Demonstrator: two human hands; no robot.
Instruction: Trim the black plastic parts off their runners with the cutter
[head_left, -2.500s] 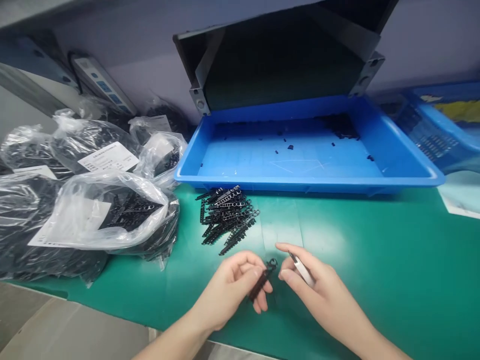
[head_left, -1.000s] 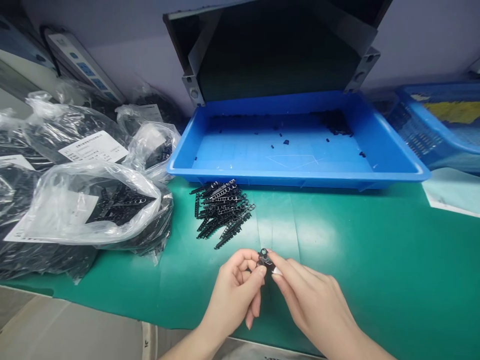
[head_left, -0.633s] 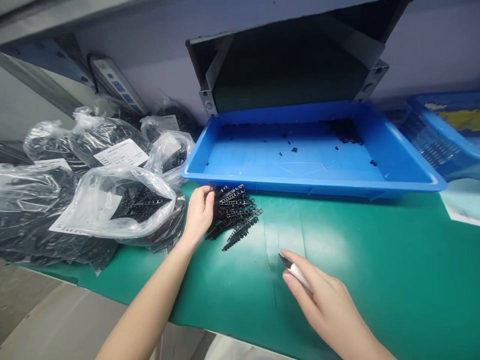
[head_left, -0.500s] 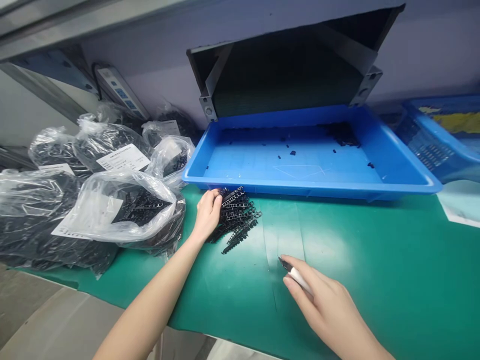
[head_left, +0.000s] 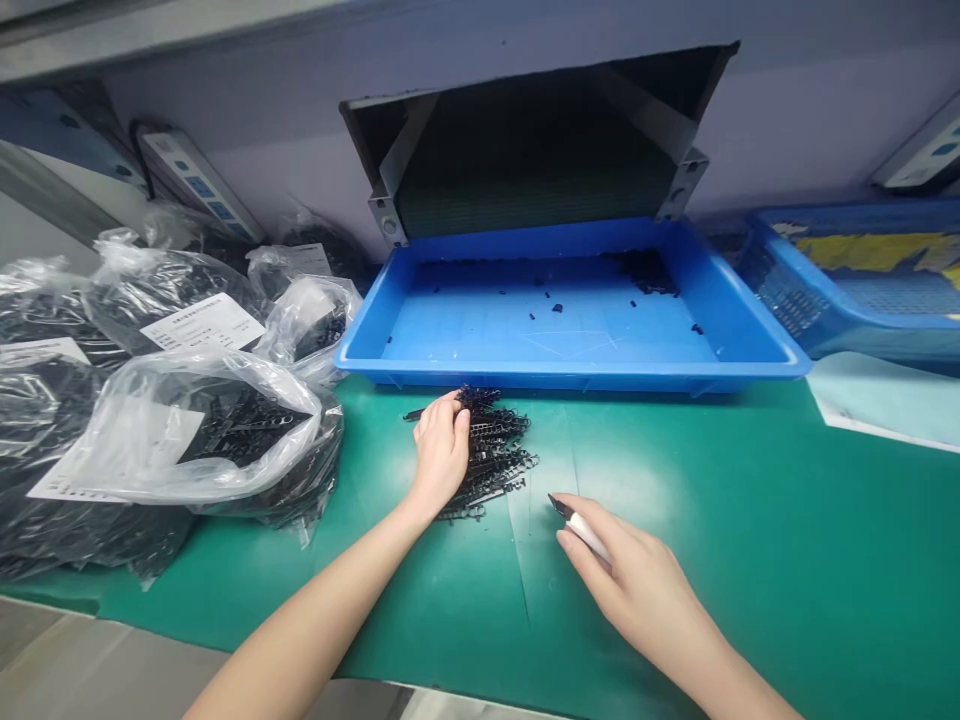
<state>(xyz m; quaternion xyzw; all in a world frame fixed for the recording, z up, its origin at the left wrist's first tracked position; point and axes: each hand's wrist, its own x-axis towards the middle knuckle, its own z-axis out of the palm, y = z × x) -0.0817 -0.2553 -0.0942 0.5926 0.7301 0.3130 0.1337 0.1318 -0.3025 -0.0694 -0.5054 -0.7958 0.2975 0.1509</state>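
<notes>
Black strips [head_left: 499, 430] by the left hand [head_left: 441, 445], farther right than before

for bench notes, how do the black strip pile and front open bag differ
The pile of black strips lies on the green mat; the front open bag holds black pieces in clear plastic. The bag looks bulkier and shows a white label; the pile looks smaller, unlabelled. Both show black pieces.

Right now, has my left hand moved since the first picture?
Yes: judged against the blue tray, the left hand has moved forward, closer to it, reaching the pile of black parts.
</notes>
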